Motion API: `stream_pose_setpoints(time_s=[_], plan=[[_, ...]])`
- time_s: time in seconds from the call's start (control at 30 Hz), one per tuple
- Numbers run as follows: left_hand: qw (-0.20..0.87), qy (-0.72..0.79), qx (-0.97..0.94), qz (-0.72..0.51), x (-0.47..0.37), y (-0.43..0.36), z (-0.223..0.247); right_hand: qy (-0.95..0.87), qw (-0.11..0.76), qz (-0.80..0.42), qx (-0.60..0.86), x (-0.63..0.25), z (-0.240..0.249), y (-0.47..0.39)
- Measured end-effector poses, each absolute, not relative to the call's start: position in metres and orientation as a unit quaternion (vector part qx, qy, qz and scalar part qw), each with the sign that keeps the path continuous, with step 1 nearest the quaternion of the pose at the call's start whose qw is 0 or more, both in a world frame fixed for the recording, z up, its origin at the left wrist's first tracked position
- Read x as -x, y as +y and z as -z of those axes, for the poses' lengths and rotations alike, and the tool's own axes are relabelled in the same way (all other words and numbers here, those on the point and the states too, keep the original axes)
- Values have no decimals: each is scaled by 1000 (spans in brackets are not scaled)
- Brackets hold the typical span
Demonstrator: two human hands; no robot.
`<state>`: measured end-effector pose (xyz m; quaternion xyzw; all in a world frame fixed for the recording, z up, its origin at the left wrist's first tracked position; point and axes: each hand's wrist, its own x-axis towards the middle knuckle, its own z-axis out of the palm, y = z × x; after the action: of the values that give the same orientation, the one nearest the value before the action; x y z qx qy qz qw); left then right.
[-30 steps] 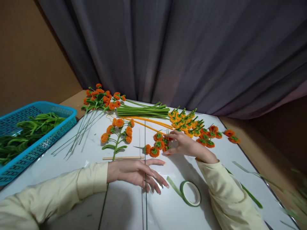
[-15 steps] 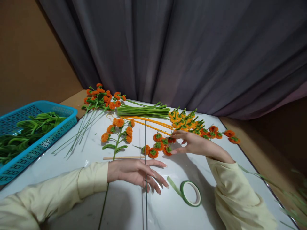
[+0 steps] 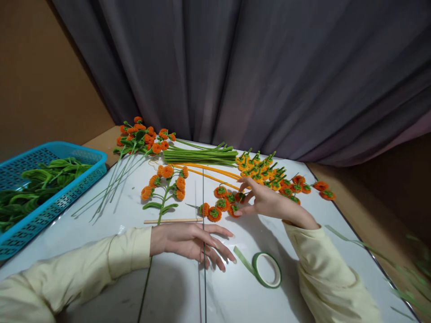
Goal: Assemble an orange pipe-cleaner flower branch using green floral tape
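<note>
My left hand (image 3: 195,244) hovers low over the table with its fingers loosely stretched to the right. A long thin dark wire (image 3: 203,197) runs through it, raised off the table and throwing a shadow. My right hand (image 3: 261,199) reaches down over a cluster of orange fuzzy flowers (image 3: 214,214) with green backs. Its fingers are apart, the thumb at the cluster's right edge. Nothing shows in its grasp. Left of the wire lies a flower spray (image 3: 164,193) with orange blooms and green leaves; its stem passes beneath my left wrist.
Green tape (image 3: 278,271) lies right of my left hand, a thin wooden stick (image 3: 156,221) behind it. Green stems (image 3: 200,156), yellow flowers (image 3: 259,170) and orange sprays (image 3: 148,137) lie farther back. At left stands a blue basket (image 3: 97,157) of leaves.
My right hand has shifted slightly left over the orange flowers, its index finger more raised and bent. My left hand and the wire keep their place.
</note>
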<state>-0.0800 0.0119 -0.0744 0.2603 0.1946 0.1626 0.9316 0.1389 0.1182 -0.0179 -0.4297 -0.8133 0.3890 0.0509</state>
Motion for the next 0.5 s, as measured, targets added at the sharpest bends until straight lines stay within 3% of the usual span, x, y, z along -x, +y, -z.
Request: stream_pose_setpoints(time_s=[0.27,0.5], plan=[[933,190,-260,-159,80,11,75,-847,46,-353,395,-116,30,117],[934,188,-258,-162,80,12,74,-795,86,-453,393,-114,30,117]])
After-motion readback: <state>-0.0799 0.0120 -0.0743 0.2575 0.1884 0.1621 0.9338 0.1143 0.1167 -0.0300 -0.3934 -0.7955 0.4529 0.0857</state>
